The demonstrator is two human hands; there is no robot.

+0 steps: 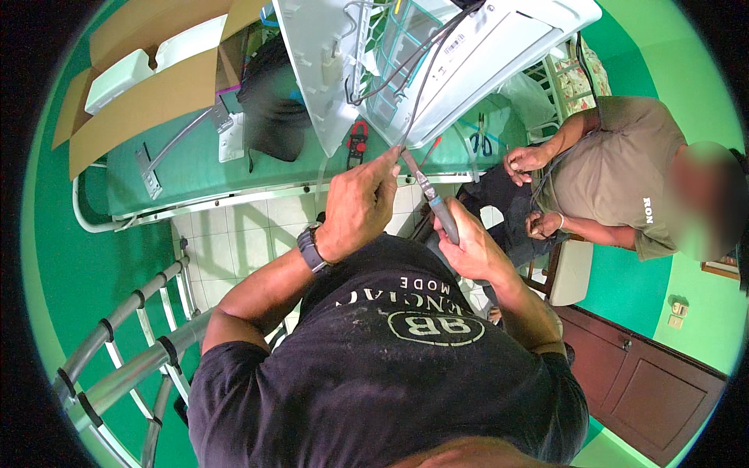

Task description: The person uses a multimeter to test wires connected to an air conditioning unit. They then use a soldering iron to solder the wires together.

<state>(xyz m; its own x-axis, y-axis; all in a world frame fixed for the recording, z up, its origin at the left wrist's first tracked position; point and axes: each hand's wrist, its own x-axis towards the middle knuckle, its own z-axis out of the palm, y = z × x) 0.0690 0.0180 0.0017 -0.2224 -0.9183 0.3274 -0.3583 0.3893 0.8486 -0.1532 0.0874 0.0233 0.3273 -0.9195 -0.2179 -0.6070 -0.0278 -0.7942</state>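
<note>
My left hand (360, 201), with a dark watch on its wrist, pinches a thin cable (417, 86) between thumb and fingers. The cable runs up into the open white air-conditioner unit (460, 54) above me. My right hand (468, 243) grips the grey handle of a cutting tool (431, 195) whose jaws meet the cable right by my left fingertips. Both hands are close together in front of my chest, just under the unit.
A ladder (129, 343) stands at lower left. Below lies a green bed (187, 168) with a cardboard box (140, 86), a black bag (273, 93), a red clamp meter (357, 142) and scissors (480, 143). Another person (616, 179) stands at right near a brown cabinet (647, 382).
</note>
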